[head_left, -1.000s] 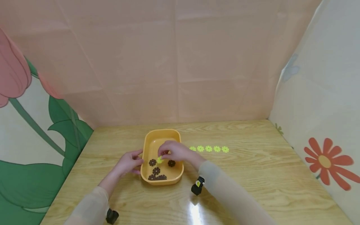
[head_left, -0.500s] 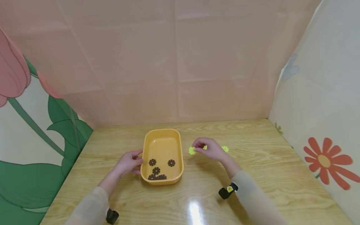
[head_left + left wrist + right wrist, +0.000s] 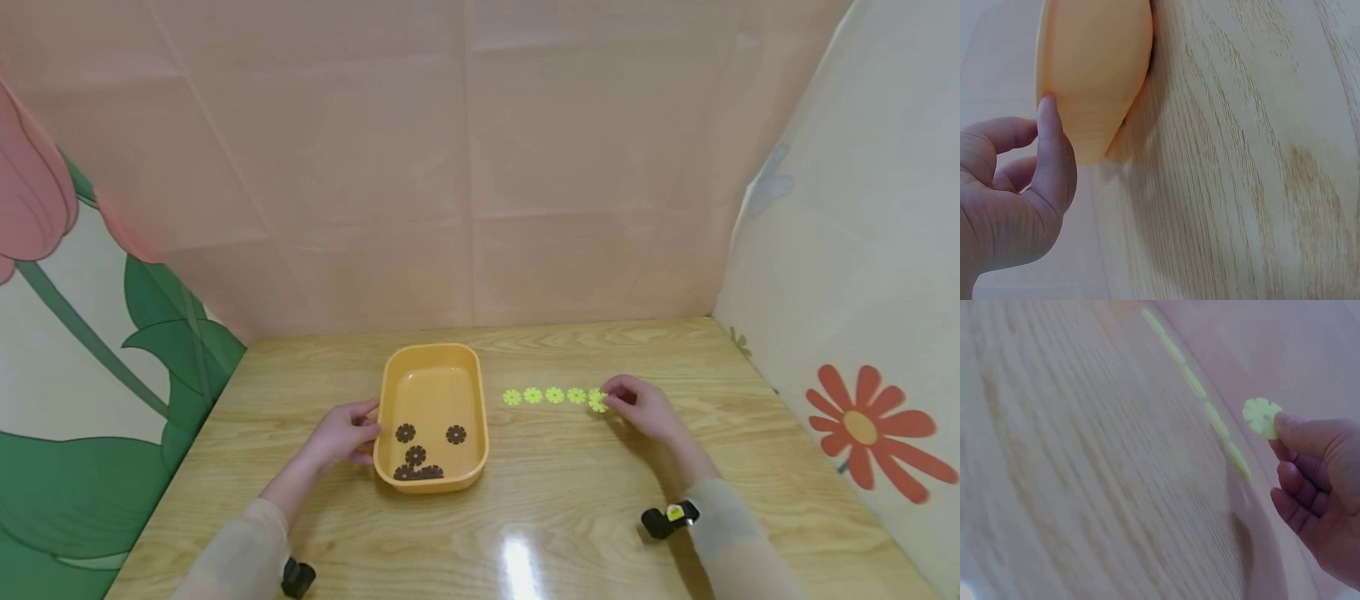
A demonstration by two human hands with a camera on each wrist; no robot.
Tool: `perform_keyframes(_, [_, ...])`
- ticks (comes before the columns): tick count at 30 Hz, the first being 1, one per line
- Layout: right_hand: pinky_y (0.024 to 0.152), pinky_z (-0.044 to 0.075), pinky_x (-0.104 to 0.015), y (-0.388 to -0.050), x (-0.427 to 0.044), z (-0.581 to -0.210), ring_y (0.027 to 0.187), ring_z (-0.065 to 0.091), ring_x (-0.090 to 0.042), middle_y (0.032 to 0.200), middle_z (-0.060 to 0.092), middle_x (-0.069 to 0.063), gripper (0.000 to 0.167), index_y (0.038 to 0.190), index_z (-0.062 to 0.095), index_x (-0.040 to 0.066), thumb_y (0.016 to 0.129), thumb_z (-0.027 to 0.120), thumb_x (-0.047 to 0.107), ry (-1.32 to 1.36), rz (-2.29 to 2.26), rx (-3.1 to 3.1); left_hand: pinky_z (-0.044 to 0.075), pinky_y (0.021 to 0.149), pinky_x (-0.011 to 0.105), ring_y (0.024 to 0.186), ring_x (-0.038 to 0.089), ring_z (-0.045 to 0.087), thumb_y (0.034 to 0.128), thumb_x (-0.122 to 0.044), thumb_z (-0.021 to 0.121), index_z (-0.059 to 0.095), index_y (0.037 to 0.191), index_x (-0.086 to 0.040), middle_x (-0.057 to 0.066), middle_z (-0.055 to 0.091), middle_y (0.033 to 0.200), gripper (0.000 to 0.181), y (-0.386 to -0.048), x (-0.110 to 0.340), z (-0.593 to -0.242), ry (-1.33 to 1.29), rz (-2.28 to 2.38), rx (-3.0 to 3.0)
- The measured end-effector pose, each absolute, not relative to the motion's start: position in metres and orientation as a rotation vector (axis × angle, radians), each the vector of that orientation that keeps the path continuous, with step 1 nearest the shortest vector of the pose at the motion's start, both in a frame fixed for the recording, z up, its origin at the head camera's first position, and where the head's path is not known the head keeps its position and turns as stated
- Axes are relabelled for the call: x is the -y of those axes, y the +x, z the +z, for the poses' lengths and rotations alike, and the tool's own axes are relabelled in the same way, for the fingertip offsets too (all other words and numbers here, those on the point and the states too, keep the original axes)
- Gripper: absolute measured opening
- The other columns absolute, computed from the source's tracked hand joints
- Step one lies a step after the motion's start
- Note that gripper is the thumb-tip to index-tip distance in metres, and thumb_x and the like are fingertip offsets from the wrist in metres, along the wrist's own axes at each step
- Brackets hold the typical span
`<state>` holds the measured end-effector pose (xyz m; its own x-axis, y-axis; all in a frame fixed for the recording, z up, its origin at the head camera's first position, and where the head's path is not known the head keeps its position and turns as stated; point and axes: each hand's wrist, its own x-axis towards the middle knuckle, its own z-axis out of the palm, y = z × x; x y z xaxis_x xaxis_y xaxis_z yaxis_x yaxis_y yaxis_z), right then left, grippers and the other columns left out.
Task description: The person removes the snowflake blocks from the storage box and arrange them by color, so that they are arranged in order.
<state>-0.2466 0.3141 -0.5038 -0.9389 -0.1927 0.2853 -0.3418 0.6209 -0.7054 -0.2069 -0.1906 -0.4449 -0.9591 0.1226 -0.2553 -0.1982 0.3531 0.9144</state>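
My right hand (image 3: 639, 406) pinches a yellow-green flower-shaped plastic piece (image 3: 1262, 418) between thumb and forefinger. It is held upright just above the table, near the right end of a straight row of several matching flower pieces (image 3: 554, 395). In the head view the held piece partly covers the last one in the row. On the left, my left hand (image 3: 343, 435) holds the side of an orange-yellow plastic tray (image 3: 482, 400), its fingertips at the rim and outer wall in the left wrist view. Several dark brown flower pieces (image 3: 416, 455) lie inside the tray, some bunched at its near end.
A wood-grain table (image 3: 570, 483) carries everything. Behind it hangs a pinkish sheet (image 3: 480, 167). Printed flower panels stand at both sides, with a red flower (image 3: 860, 427) on the right one. Each wrist bears a small black camera (image 3: 670, 518).
My right hand has lifted the yellow-green flower piece out of the tray and carried it right, along the row to its far end. The left hand and tray stay almost still.
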Motion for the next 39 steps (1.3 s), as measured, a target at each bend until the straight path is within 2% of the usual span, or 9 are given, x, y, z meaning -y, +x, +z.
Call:
perform_keyframes(5, [0.056,0.048,-0.022,-0.243,-0.331,-0.501,0.07,0.054,-0.012,0.084,0.063,-0.007,0.015,0.102,0.066,-0.001,0.094,0.069,0.011,0.26,1.154,2.705,0.065,0.063,0.041,0.071,0.022,0.062,0.0908,0.002,0.063,0.041,0.147,0.003,0.016,0.056,0.098,0.06,-0.206,0.19,-0.445,-0.071,1.635,-2.341])
perform_keyframes(11, [0.07,0.049,-0.03,-0.241,-0.338,-0.503,0.083,0.055,-0.021,0.092,0.065,-0.01,0.014,0.103,0.066,0.0,0.096,0.065,0.012,0.114,1.081,2.766,0.065,0.064,0.042,0.071,0.022,0.062,0.0912,0.003,0.062,0.04,0.147,0.004,0.015,0.055,0.096,0.06,-0.207,0.19,-0.445,-0.061,1.641,-2.327])
perform_keyframes(17, [0.074,0.049,-0.038,-0.246,-0.337,-0.506,0.083,0.056,-0.023,0.09,0.064,-0.01,0.015,0.102,0.066,-0.001,0.095,0.067,0.013,0.072,1.029,2.789,0.065,0.062,0.041,0.069,0.021,0.061,0.0913,0.003,0.062,0.04,0.147,0.004,0.015,0.054,0.095,0.06,-0.207,0.19,-0.445,-0.056,1.652,-2.318])
perform_keyframes(31, [0.068,0.047,-0.036,-0.251,-0.333,-0.513,0.078,0.055,-0.024,0.084,0.063,-0.01,0.01,0.095,0.067,0.0,0.093,0.067,0.009,0.008,0.939,2.75,0.065,0.061,0.04,0.069,0.022,0.062,0.0915,0.003,0.063,0.04,0.147,0.003,0.016,0.055,0.097,0.06,-0.207,0.191,-0.444,-0.08,1.646,-2.322])
perform_keyframes(39, [0.069,0.047,-0.036,-0.251,-0.336,-0.517,0.08,0.056,-0.025,0.087,0.065,-0.012,0.015,0.099,0.068,-0.001,0.094,0.067,0.013,-0.028,0.984,2.706,0.065,0.061,0.04,0.071,0.024,0.062,0.0917,0.003,0.063,0.039,0.148,0.003,0.016,0.055,0.097,0.061,-0.206,0.191,-0.444,-0.069,1.648,-2.317])
